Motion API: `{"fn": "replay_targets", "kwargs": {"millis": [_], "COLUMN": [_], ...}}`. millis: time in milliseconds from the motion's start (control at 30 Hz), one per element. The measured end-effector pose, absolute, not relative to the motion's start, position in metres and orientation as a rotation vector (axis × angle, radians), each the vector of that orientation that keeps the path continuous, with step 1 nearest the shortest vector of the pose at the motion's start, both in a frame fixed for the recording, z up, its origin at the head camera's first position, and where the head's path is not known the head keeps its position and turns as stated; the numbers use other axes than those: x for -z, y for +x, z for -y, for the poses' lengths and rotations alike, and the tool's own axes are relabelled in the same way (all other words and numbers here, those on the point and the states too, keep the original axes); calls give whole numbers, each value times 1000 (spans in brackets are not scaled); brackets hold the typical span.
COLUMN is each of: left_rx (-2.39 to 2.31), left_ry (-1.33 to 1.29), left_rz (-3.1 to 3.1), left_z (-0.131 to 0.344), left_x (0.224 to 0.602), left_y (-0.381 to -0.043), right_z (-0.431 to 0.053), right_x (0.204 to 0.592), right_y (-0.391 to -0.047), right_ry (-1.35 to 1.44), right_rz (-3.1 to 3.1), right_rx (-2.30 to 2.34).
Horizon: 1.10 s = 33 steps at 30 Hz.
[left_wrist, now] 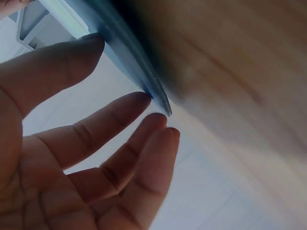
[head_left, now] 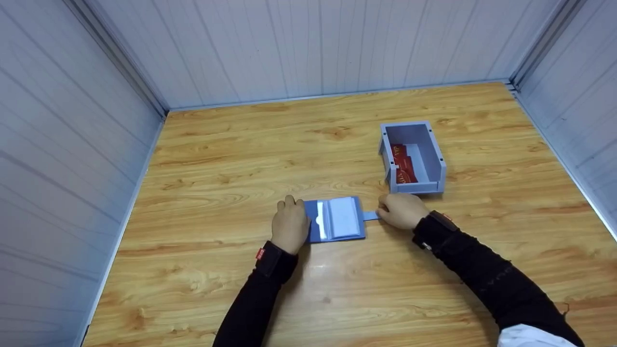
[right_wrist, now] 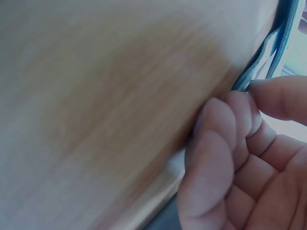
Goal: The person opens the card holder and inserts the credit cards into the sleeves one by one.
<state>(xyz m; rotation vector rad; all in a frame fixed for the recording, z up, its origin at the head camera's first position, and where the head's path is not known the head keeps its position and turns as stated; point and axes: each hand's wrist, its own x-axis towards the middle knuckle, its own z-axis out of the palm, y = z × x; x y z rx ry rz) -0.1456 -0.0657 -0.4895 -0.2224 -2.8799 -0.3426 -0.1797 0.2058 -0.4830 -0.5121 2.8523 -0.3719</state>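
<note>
A blue card holder (head_left: 344,219) lies spread open on the wooden table, its clear plastic sleeves showing on the right half. My left hand (head_left: 290,222) is over its left cover; in the left wrist view the thumb and index fingertips touch the blue cover (left_wrist: 129,57), with the fingers loosely extended. On the other side, my right hand (head_left: 402,210) pinches the end of the closing strap (head_left: 370,215) between thumb and curled fingers. The right wrist view shows the strap's tip (right_wrist: 243,82) at the thumb tip.
Beyond the right hand stands a grey bin (head_left: 418,188), holding several red cards (head_left: 405,168) along its left side. White panel walls (head_left: 308,48) border the wooden table (head_left: 231,159) at the back, left and right.
</note>
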Motion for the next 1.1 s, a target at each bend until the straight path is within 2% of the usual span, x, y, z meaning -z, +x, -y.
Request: {"fn": "replay_targets", "kwargs": {"millis": [700, 1100], "left_rx": [402, 439], "left_ry": [-586, -629], "left_rz": [3071, 3141], "left_z": [66, 71], "left_x": [485, 483], "left_y": [-139, -141], "right_z": [-207, -211], "right_x": [483, 479], "right_y": [-181, -181], "right_ry": [-523, -510], "right_rz": [-2841, -2823], "right_rx": [409, 432]}}
